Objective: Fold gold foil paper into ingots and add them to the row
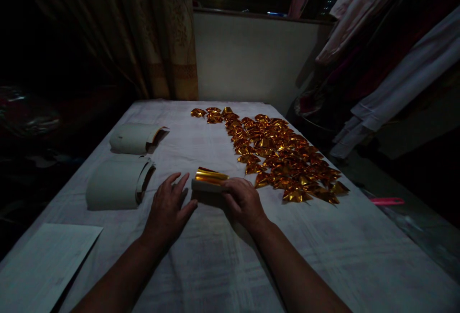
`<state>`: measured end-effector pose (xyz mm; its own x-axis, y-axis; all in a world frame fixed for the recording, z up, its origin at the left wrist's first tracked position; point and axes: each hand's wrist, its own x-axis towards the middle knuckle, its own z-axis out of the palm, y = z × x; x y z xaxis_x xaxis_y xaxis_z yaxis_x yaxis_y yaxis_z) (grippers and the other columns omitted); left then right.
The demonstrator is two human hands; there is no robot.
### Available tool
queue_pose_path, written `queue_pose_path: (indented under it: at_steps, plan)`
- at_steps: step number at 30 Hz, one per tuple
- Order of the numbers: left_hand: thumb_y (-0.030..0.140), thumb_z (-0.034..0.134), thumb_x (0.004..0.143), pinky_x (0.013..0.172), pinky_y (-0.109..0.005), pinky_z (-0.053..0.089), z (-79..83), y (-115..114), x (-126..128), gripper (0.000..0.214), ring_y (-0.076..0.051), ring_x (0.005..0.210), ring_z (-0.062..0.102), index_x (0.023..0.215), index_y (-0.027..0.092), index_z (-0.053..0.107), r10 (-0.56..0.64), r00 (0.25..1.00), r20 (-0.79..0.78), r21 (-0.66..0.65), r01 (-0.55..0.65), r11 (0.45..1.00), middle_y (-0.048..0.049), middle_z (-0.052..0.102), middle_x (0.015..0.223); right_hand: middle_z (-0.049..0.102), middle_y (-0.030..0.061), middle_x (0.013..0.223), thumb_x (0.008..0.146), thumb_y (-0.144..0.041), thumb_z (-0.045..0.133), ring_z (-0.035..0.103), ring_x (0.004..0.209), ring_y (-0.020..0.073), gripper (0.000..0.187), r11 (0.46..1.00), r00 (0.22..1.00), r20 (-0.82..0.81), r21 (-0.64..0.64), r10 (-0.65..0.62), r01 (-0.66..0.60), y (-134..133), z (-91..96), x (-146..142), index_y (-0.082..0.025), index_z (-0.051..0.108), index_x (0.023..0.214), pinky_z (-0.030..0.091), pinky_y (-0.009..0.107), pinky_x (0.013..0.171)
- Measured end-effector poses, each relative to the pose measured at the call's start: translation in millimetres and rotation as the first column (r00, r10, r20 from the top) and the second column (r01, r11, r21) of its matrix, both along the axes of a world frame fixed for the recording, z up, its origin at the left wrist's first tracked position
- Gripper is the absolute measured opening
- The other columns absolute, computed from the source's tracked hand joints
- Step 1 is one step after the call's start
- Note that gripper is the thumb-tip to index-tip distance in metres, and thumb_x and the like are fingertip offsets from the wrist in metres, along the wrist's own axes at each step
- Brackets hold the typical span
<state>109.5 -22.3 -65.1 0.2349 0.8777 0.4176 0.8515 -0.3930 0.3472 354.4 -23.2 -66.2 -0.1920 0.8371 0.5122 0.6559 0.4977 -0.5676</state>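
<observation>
Right hand (246,202) clamped on gold roll (212,175)

The right hand held the roll by its right end, fingers over the top and thumb closed in from the near side. The left hand (168,202) was unclamped, its fingers spread apart, thumb and fingertips just beside the roll's left end; whether they touched it, one could not tell. The roll was at the middle of the desk (323,255), between the two hands, its gold face up and a pale grey side toward the person. Whether it rested on the cloth (215,270) was unclear.

Beyond the right hand and to its right lay a broad spread of folded gold pieces (280,155), crowded against one another, with a few near the far edge. On the left, two curled stacks (113,183) of pale sheets stood arched, one behind the other, and a flat sheet (53,265) lay at the near left corner.

Past the desk, a patterned curtain (158,40) hung beside a pale wall (251,54). A pink cup (301,0) stood on the sill (247,14) above, and clothes (413,73) hung at the right in dim light.
</observation>
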Motion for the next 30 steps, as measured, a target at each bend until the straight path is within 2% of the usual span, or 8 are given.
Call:
queue_pose_path:
  at_steps: [4, 7, 12, 17, 20, 25, 28, 30]
  plan:
    - [0.039, 0.059, 0.09, 0.107, -0.052, 0.044, 2.6, 1, 0, 0.034, -0.032, 0.129, 0.052, 0.12, 0.023, 0.062, -0.064, 0.995, 0.083, -0.003, 0.064, 0.998, -0.0135, 0.05, 0.143, 0.073, 0.0068, 0.089, 0.093, -0.027, 0.049, 0.067, 0.085, 0.021, 0.019, 1.0, 0.997, -0.074, 0.001, -0.02, 0.02, -2, 1.9, -1, -0.021, 0.067, 0.096, 0.051, 0.033, 0.081]
    - [0.04, 0.054, 0.092, 0.108, -0.05, 0.044, 6.6, 1, 4, 0.024, -0.029, 0.128, 0.053, 0.104, 0.022, 0.064, -0.054, 0.963, 0.264, -0.063, 0.073, 0.995, -0.0122, 0.056, 0.14, 0.07, 0.0034, 0.079, 0.092, -0.031, 0.049, 0.065, 0.074, 0.0187, 0.018, 0.992, 0.981, -0.175, -0.112, -0.081, 0.062, -5, 5.8, -3, -0.022, 0.064, 0.093, 0.051, 0.028, 0.071]
    - [0.046, 0.057, 0.086, 0.083, -0.037, 0.056, 16.7, -4, 17, 0.028, -0.022, 0.093, 0.069, 0.099, 0.022, 0.063, 0.068, 0.769, 0.636, -0.315, 0.178, 0.932, -0.0043, 0.073, 0.097, 0.062, -0.0023, 0.068, 0.089, -0.043, 0.054, 0.06, 0.061, 0.0146, 0.023, 0.96, 0.912, -0.375, -0.273, -0.162, 0.058, -5, 9.9, -7, -0.022, 0.061, 0.092, 0.045, 0.022, 0.054]
    - [0.046, 0.066, 0.078, 0.064, -0.029, 0.052, 24.3, -11, 27, 0.038, -0.018, 0.07, 0.067, 0.106, 0.021, 0.058, 0.174, 0.613, 0.771, -0.396, 0.246, 0.885, 0.0007, 0.069, 0.076, 0.052, -0.0064, 0.059, 0.086, -0.045, 0.057, 0.052, 0.054, 0.0123, 0.028, 0.956, 0.872, -0.454, -0.288, -0.182, 0.05, -1, 6.1, -10, -0.02, 0.063, 0.097, 0.041, 0.021, 0.052]
    - [0.048, 0.062, 0.079, 0.062, -0.028, 0.05, 24.8, -13, 26, 0.041, -0.017, 0.066, 0.065, 0.11, 0.022, 0.055, 0.194, 0.664, 0.722, -0.412, 0.188, 0.891, 0.0035, 0.066, 0.071, 0.051, -0.0077, 0.057, 0.087, -0.043, 0.056, 0.051, 0.052, 0.0122, 0.035, 0.947, 0.896, -0.406, -0.317, -0.179, 0.046, 0, 2.9, -9, -0.019, 0.064, 0.111, 0.04, 0.022, 0.053]
    - [0.046, 0.056, 0.085, 0.065, -0.031, 0.051, 25.4, -10, 19, 0.031, -0.018, 0.068, 0.065, 0.105, 0.022, 0.06, 0.156, 0.889, 0.431, -0.269, -0.039, 0.962, 0.0015, 0.068, 0.076, 0.067, -0.0015, 0.07, 0.088, -0.035, 0.055, 0.062, 0.063, 0.0155, 0.043, 0.949, 0.971, -0.137, -0.276, -0.194, 0.151, 3, -3.0, -4, -0.018, 0.062, 0.127, 0.046, 0.024, 0.063]
    - [0.039, 0.049, 0.093, 0.078, -0.035, 0.054, 23.2, -7, 14, 0.027, -0.021, 0.085, 0.068, 0.102, 0.021, 0.066, -0.047, 0.959, 0.279, -0.077, 0.071, 0.995, -0.0054, 0.072, 0.091, 0.073, 0.0012, 0.079, 0.087, -0.032, 0.056, 0.067, 0.072, 0.0186, 0.047, 0.945, 0.976, 0.024, -0.247, -0.217, 0.216, 5, -4.6, -3, -0.021, 0.06, 0.132, 0.047, 0.026, 0.067]
    - [0.035, 0.044, 0.098, 0.096, -0.042, 0.05, 18.1, -6, 12, 0.031, -0.024, 0.109, 0.065, 0.111, 0.021, 0.069, -0.216, 0.966, 0.142, 0.012, 0.216, 0.976, -0.0096, 0.072, 0.114, 0.074, 0.0015, 0.082, 0.088, -0.031, 0.056, 0.068, 0.074, 0.0197, 0.047, 0.935, 0.968, 0.09, -0.251, -0.233, 0.249, 6, -4.4, -4, -0.022, 0.059, 0.135, 0.047, 0.027, 0.067]
